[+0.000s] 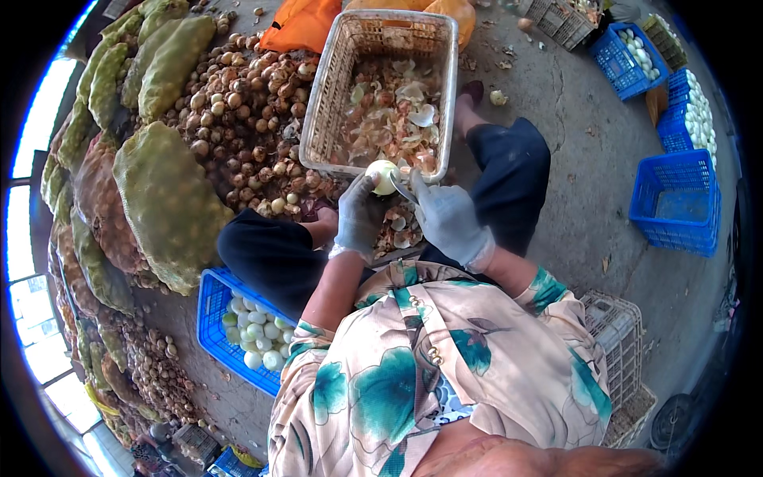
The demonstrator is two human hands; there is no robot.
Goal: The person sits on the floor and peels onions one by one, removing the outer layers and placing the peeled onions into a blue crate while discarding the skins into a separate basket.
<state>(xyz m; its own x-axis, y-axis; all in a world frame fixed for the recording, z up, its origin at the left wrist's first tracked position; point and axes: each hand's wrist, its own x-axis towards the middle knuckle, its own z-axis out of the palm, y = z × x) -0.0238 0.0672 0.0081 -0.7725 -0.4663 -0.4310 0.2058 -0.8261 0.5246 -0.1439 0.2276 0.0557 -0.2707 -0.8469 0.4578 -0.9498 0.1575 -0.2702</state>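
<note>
My left hand [361, 216], in a pale work glove, grips a whitish peeled onion [383, 177] at the near rim of a dirty white plastic crate [311, 128]. My right hand [448, 219], gloved too, is closed around a small knife [404, 189], its blade against the onion's right side. Loose onion skins [393, 113] lie inside the crate, with more skins [400, 229] on the floor between my legs. Unpeeled brown onions [247, 113] are heaped left of the crate. By my left hip, a blue plastic crate [208, 334] holds peeled onions [259, 334].
Full mesh sacks [170, 206] line the left side. Orange sacks [304, 27] lie beyond the white crate. At right are a blue crate [676, 229] and blue crates of peeled onions [700, 116]. White crates [620, 346] stand behind my right side. A person [156, 447] is at lower left.
</note>
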